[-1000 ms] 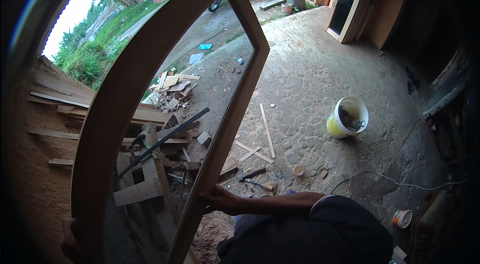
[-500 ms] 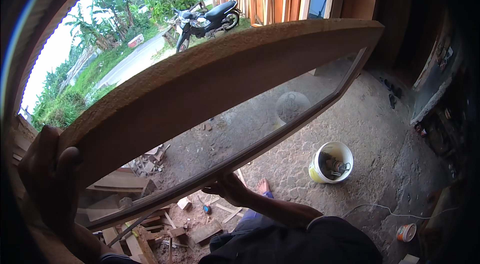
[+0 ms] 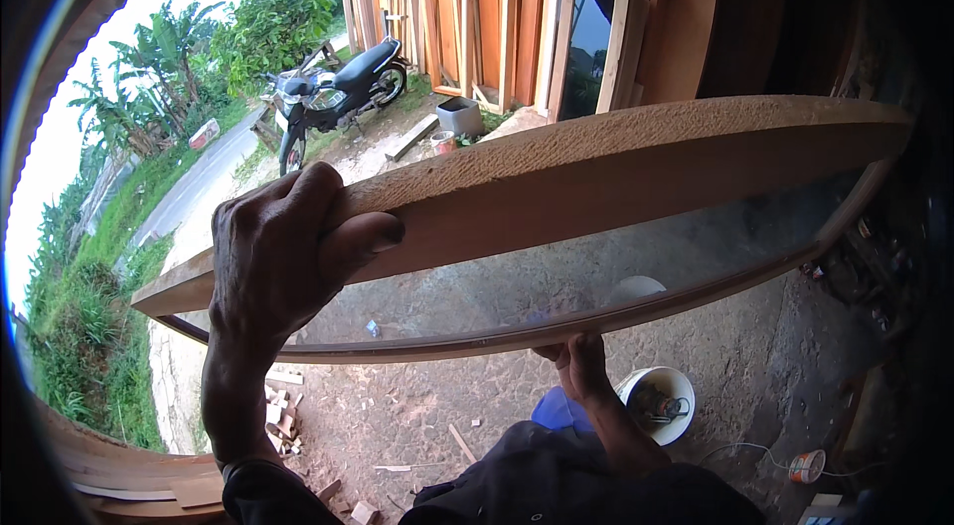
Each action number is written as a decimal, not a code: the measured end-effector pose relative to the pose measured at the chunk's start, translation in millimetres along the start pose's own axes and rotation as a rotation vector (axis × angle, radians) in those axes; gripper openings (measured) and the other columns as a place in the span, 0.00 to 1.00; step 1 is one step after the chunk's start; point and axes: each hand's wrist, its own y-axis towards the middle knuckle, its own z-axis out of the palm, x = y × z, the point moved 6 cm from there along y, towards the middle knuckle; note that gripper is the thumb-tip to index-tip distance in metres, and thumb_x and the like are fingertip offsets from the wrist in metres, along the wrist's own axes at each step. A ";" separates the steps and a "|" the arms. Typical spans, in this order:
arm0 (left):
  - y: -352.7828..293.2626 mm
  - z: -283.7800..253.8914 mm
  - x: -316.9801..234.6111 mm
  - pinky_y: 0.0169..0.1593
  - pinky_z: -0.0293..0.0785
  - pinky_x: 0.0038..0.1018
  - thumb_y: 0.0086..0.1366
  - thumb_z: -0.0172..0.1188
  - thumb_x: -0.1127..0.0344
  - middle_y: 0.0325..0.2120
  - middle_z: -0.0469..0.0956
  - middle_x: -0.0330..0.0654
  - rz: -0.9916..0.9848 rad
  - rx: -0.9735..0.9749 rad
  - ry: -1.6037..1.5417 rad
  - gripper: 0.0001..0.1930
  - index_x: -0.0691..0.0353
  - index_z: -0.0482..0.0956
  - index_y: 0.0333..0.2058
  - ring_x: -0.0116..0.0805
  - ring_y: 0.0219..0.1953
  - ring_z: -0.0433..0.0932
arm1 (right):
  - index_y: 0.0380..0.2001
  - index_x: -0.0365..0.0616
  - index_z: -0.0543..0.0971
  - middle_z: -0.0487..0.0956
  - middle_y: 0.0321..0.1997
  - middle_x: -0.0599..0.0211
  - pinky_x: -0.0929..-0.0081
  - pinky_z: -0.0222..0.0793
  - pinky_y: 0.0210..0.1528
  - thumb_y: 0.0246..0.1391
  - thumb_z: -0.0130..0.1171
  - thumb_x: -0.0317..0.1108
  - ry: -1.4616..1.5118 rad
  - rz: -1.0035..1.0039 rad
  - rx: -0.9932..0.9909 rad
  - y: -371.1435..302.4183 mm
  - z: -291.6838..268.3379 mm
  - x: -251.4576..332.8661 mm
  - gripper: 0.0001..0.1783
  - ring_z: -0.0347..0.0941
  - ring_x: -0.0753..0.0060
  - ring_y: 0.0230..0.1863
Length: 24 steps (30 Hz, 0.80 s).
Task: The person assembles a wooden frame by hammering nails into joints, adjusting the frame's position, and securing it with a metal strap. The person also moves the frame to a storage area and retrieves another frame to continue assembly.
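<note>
The wooden frame [image 3: 556, 195] was held above the floor [image 3: 755, 336], left hand [image 3: 268, 252] clamped around its thick upper edge [image 3: 616, 140], right hand [image 3: 581, 364] touching the lower rail [image 3: 477, 347], closure indiscernible; it looked heavy, stiff, its seemingly glass pane [image 3: 497, 295] fragile, best gripped by wood.

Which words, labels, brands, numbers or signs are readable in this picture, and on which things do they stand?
No text is readable.
Small orange-and-white tub: any print is too small and blurred to read.
White bucket: no readable marking.
Motorcycle: too small to read any marking.
Wooden frame: no lettering visible.
</note>
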 end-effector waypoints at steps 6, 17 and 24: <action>106.9 139.7 108.8 0.23 0.61 0.36 0.68 0.52 0.32 0.15 0.61 0.45 -0.018 -0.169 -0.182 0.34 0.62 0.65 0.22 0.44 0.16 0.63 | 0.48 0.38 0.70 0.76 0.45 0.63 0.60 0.80 0.51 0.52 0.63 0.68 -0.320 -0.197 -0.171 169.5 -66.9 49.1 0.42 0.79 0.65 0.43; 226.7 354.6 366.2 0.23 0.55 0.34 0.74 0.29 0.32 0.12 0.60 0.41 -0.276 -0.419 -0.299 0.41 0.68 0.71 0.26 0.32 0.16 0.64 | 0.49 0.40 0.70 0.79 0.36 0.57 0.51 0.79 0.49 0.57 0.66 0.55 -0.033 -0.550 -0.092 496.5 -32.3 73.0 0.32 0.81 0.58 0.38; 283.6 510.5 568.5 0.27 0.58 0.35 0.76 0.32 0.35 0.17 0.62 0.40 -0.533 -0.666 -0.440 0.37 0.66 0.66 0.24 0.31 0.22 0.60 | 0.38 0.40 0.76 0.78 0.30 0.70 0.72 0.70 0.39 0.53 0.67 0.61 -0.390 -0.486 -0.205 709.7 -4.6 7.7 0.32 0.74 0.76 0.34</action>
